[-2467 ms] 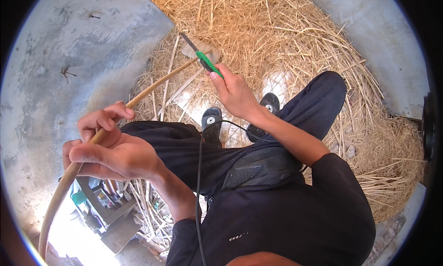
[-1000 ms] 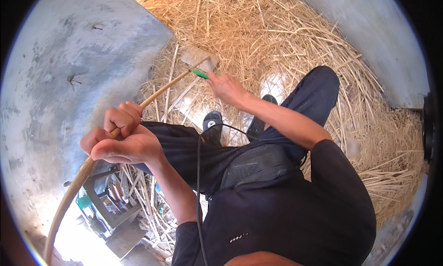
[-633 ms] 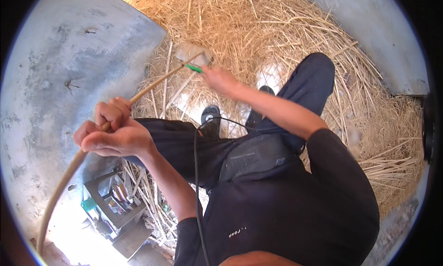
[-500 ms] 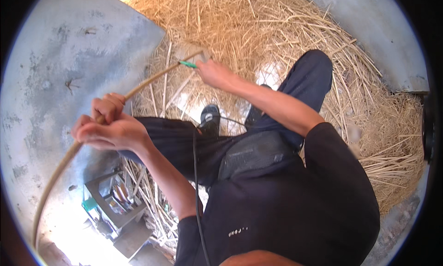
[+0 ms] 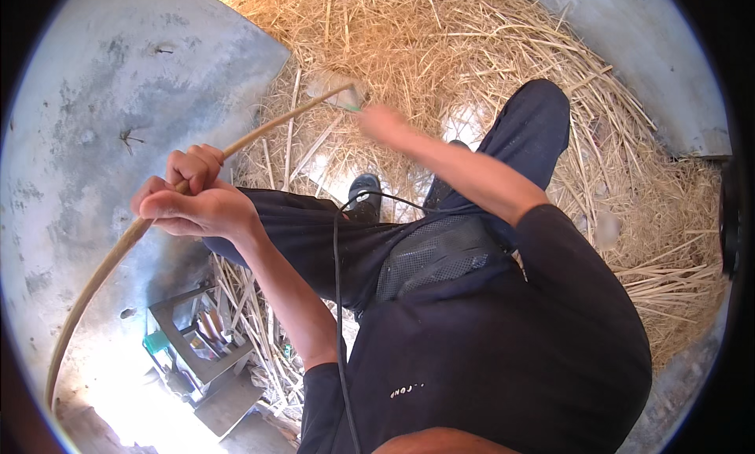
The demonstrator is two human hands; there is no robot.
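A long, pale cane-like stick [image 5: 283,122] runs from the lower left edge, where it curves, up to its thin tip near the middle top. My left hand [image 5: 206,201] is closed around it, thumb laid along its side. By the far tip, my right hand [image 5: 383,125] is closed on a green-handled knife [image 5: 352,107]. Motion smears that hand and the blade, so I cannot tell whether the edge touches the stick.
Straw and thin shavings [image 5: 393,49] cover the floor ahead and to the right. A grey wall [image 5: 102,116] rises at the left. Beside my left knee stands a metal-framed box [image 5: 200,352] holding tools. A dark cable [image 5: 338,297] hangs across my lap.
My right hand and the knife have moved to the right, from a spot back along the stick to its tip. My left hand has shifted slightly right with the stick.
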